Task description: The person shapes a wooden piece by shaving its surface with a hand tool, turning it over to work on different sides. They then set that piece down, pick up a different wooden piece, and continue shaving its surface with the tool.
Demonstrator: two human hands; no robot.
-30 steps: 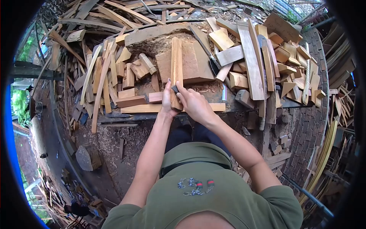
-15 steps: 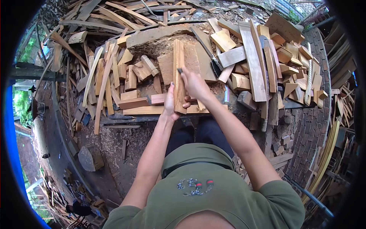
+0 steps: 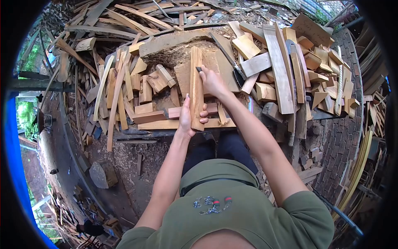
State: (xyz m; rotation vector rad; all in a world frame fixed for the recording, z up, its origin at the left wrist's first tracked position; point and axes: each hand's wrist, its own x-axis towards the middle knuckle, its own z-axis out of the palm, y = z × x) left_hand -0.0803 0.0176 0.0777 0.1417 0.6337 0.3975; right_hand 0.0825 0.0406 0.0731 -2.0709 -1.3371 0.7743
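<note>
You are sitting over a wood-strewn work surface point(image 3: 166, 41), with offcuts piled around it on every side. A large stack of cut boards and blocks point(image 3: 290, 70) is lying to your right, and a spread of thinner slats point(image 3: 116, 87) is lying to your left. A broad flat slab point(image 3: 215, 68) is resting at the centre, and a dark-bladed tool point(image 3: 232, 62) is lying across its right edge.

On that slab you are holding a long narrow plank point(image 3: 196, 83), standing on edge and running away from you. Your left hand point(image 3: 186, 118) is wrapping the near end of the plank, fingers curled round its right face, thumb side on the left. Your right hand point(image 3: 211, 81) is closed around a small dark tool point(image 3: 199, 69), too small to identify, and is pressing its tip against the plank's right side near the far half. A lighter board point(image 3: 161, 123) is lying crosswise under the plank's near end.
</note>
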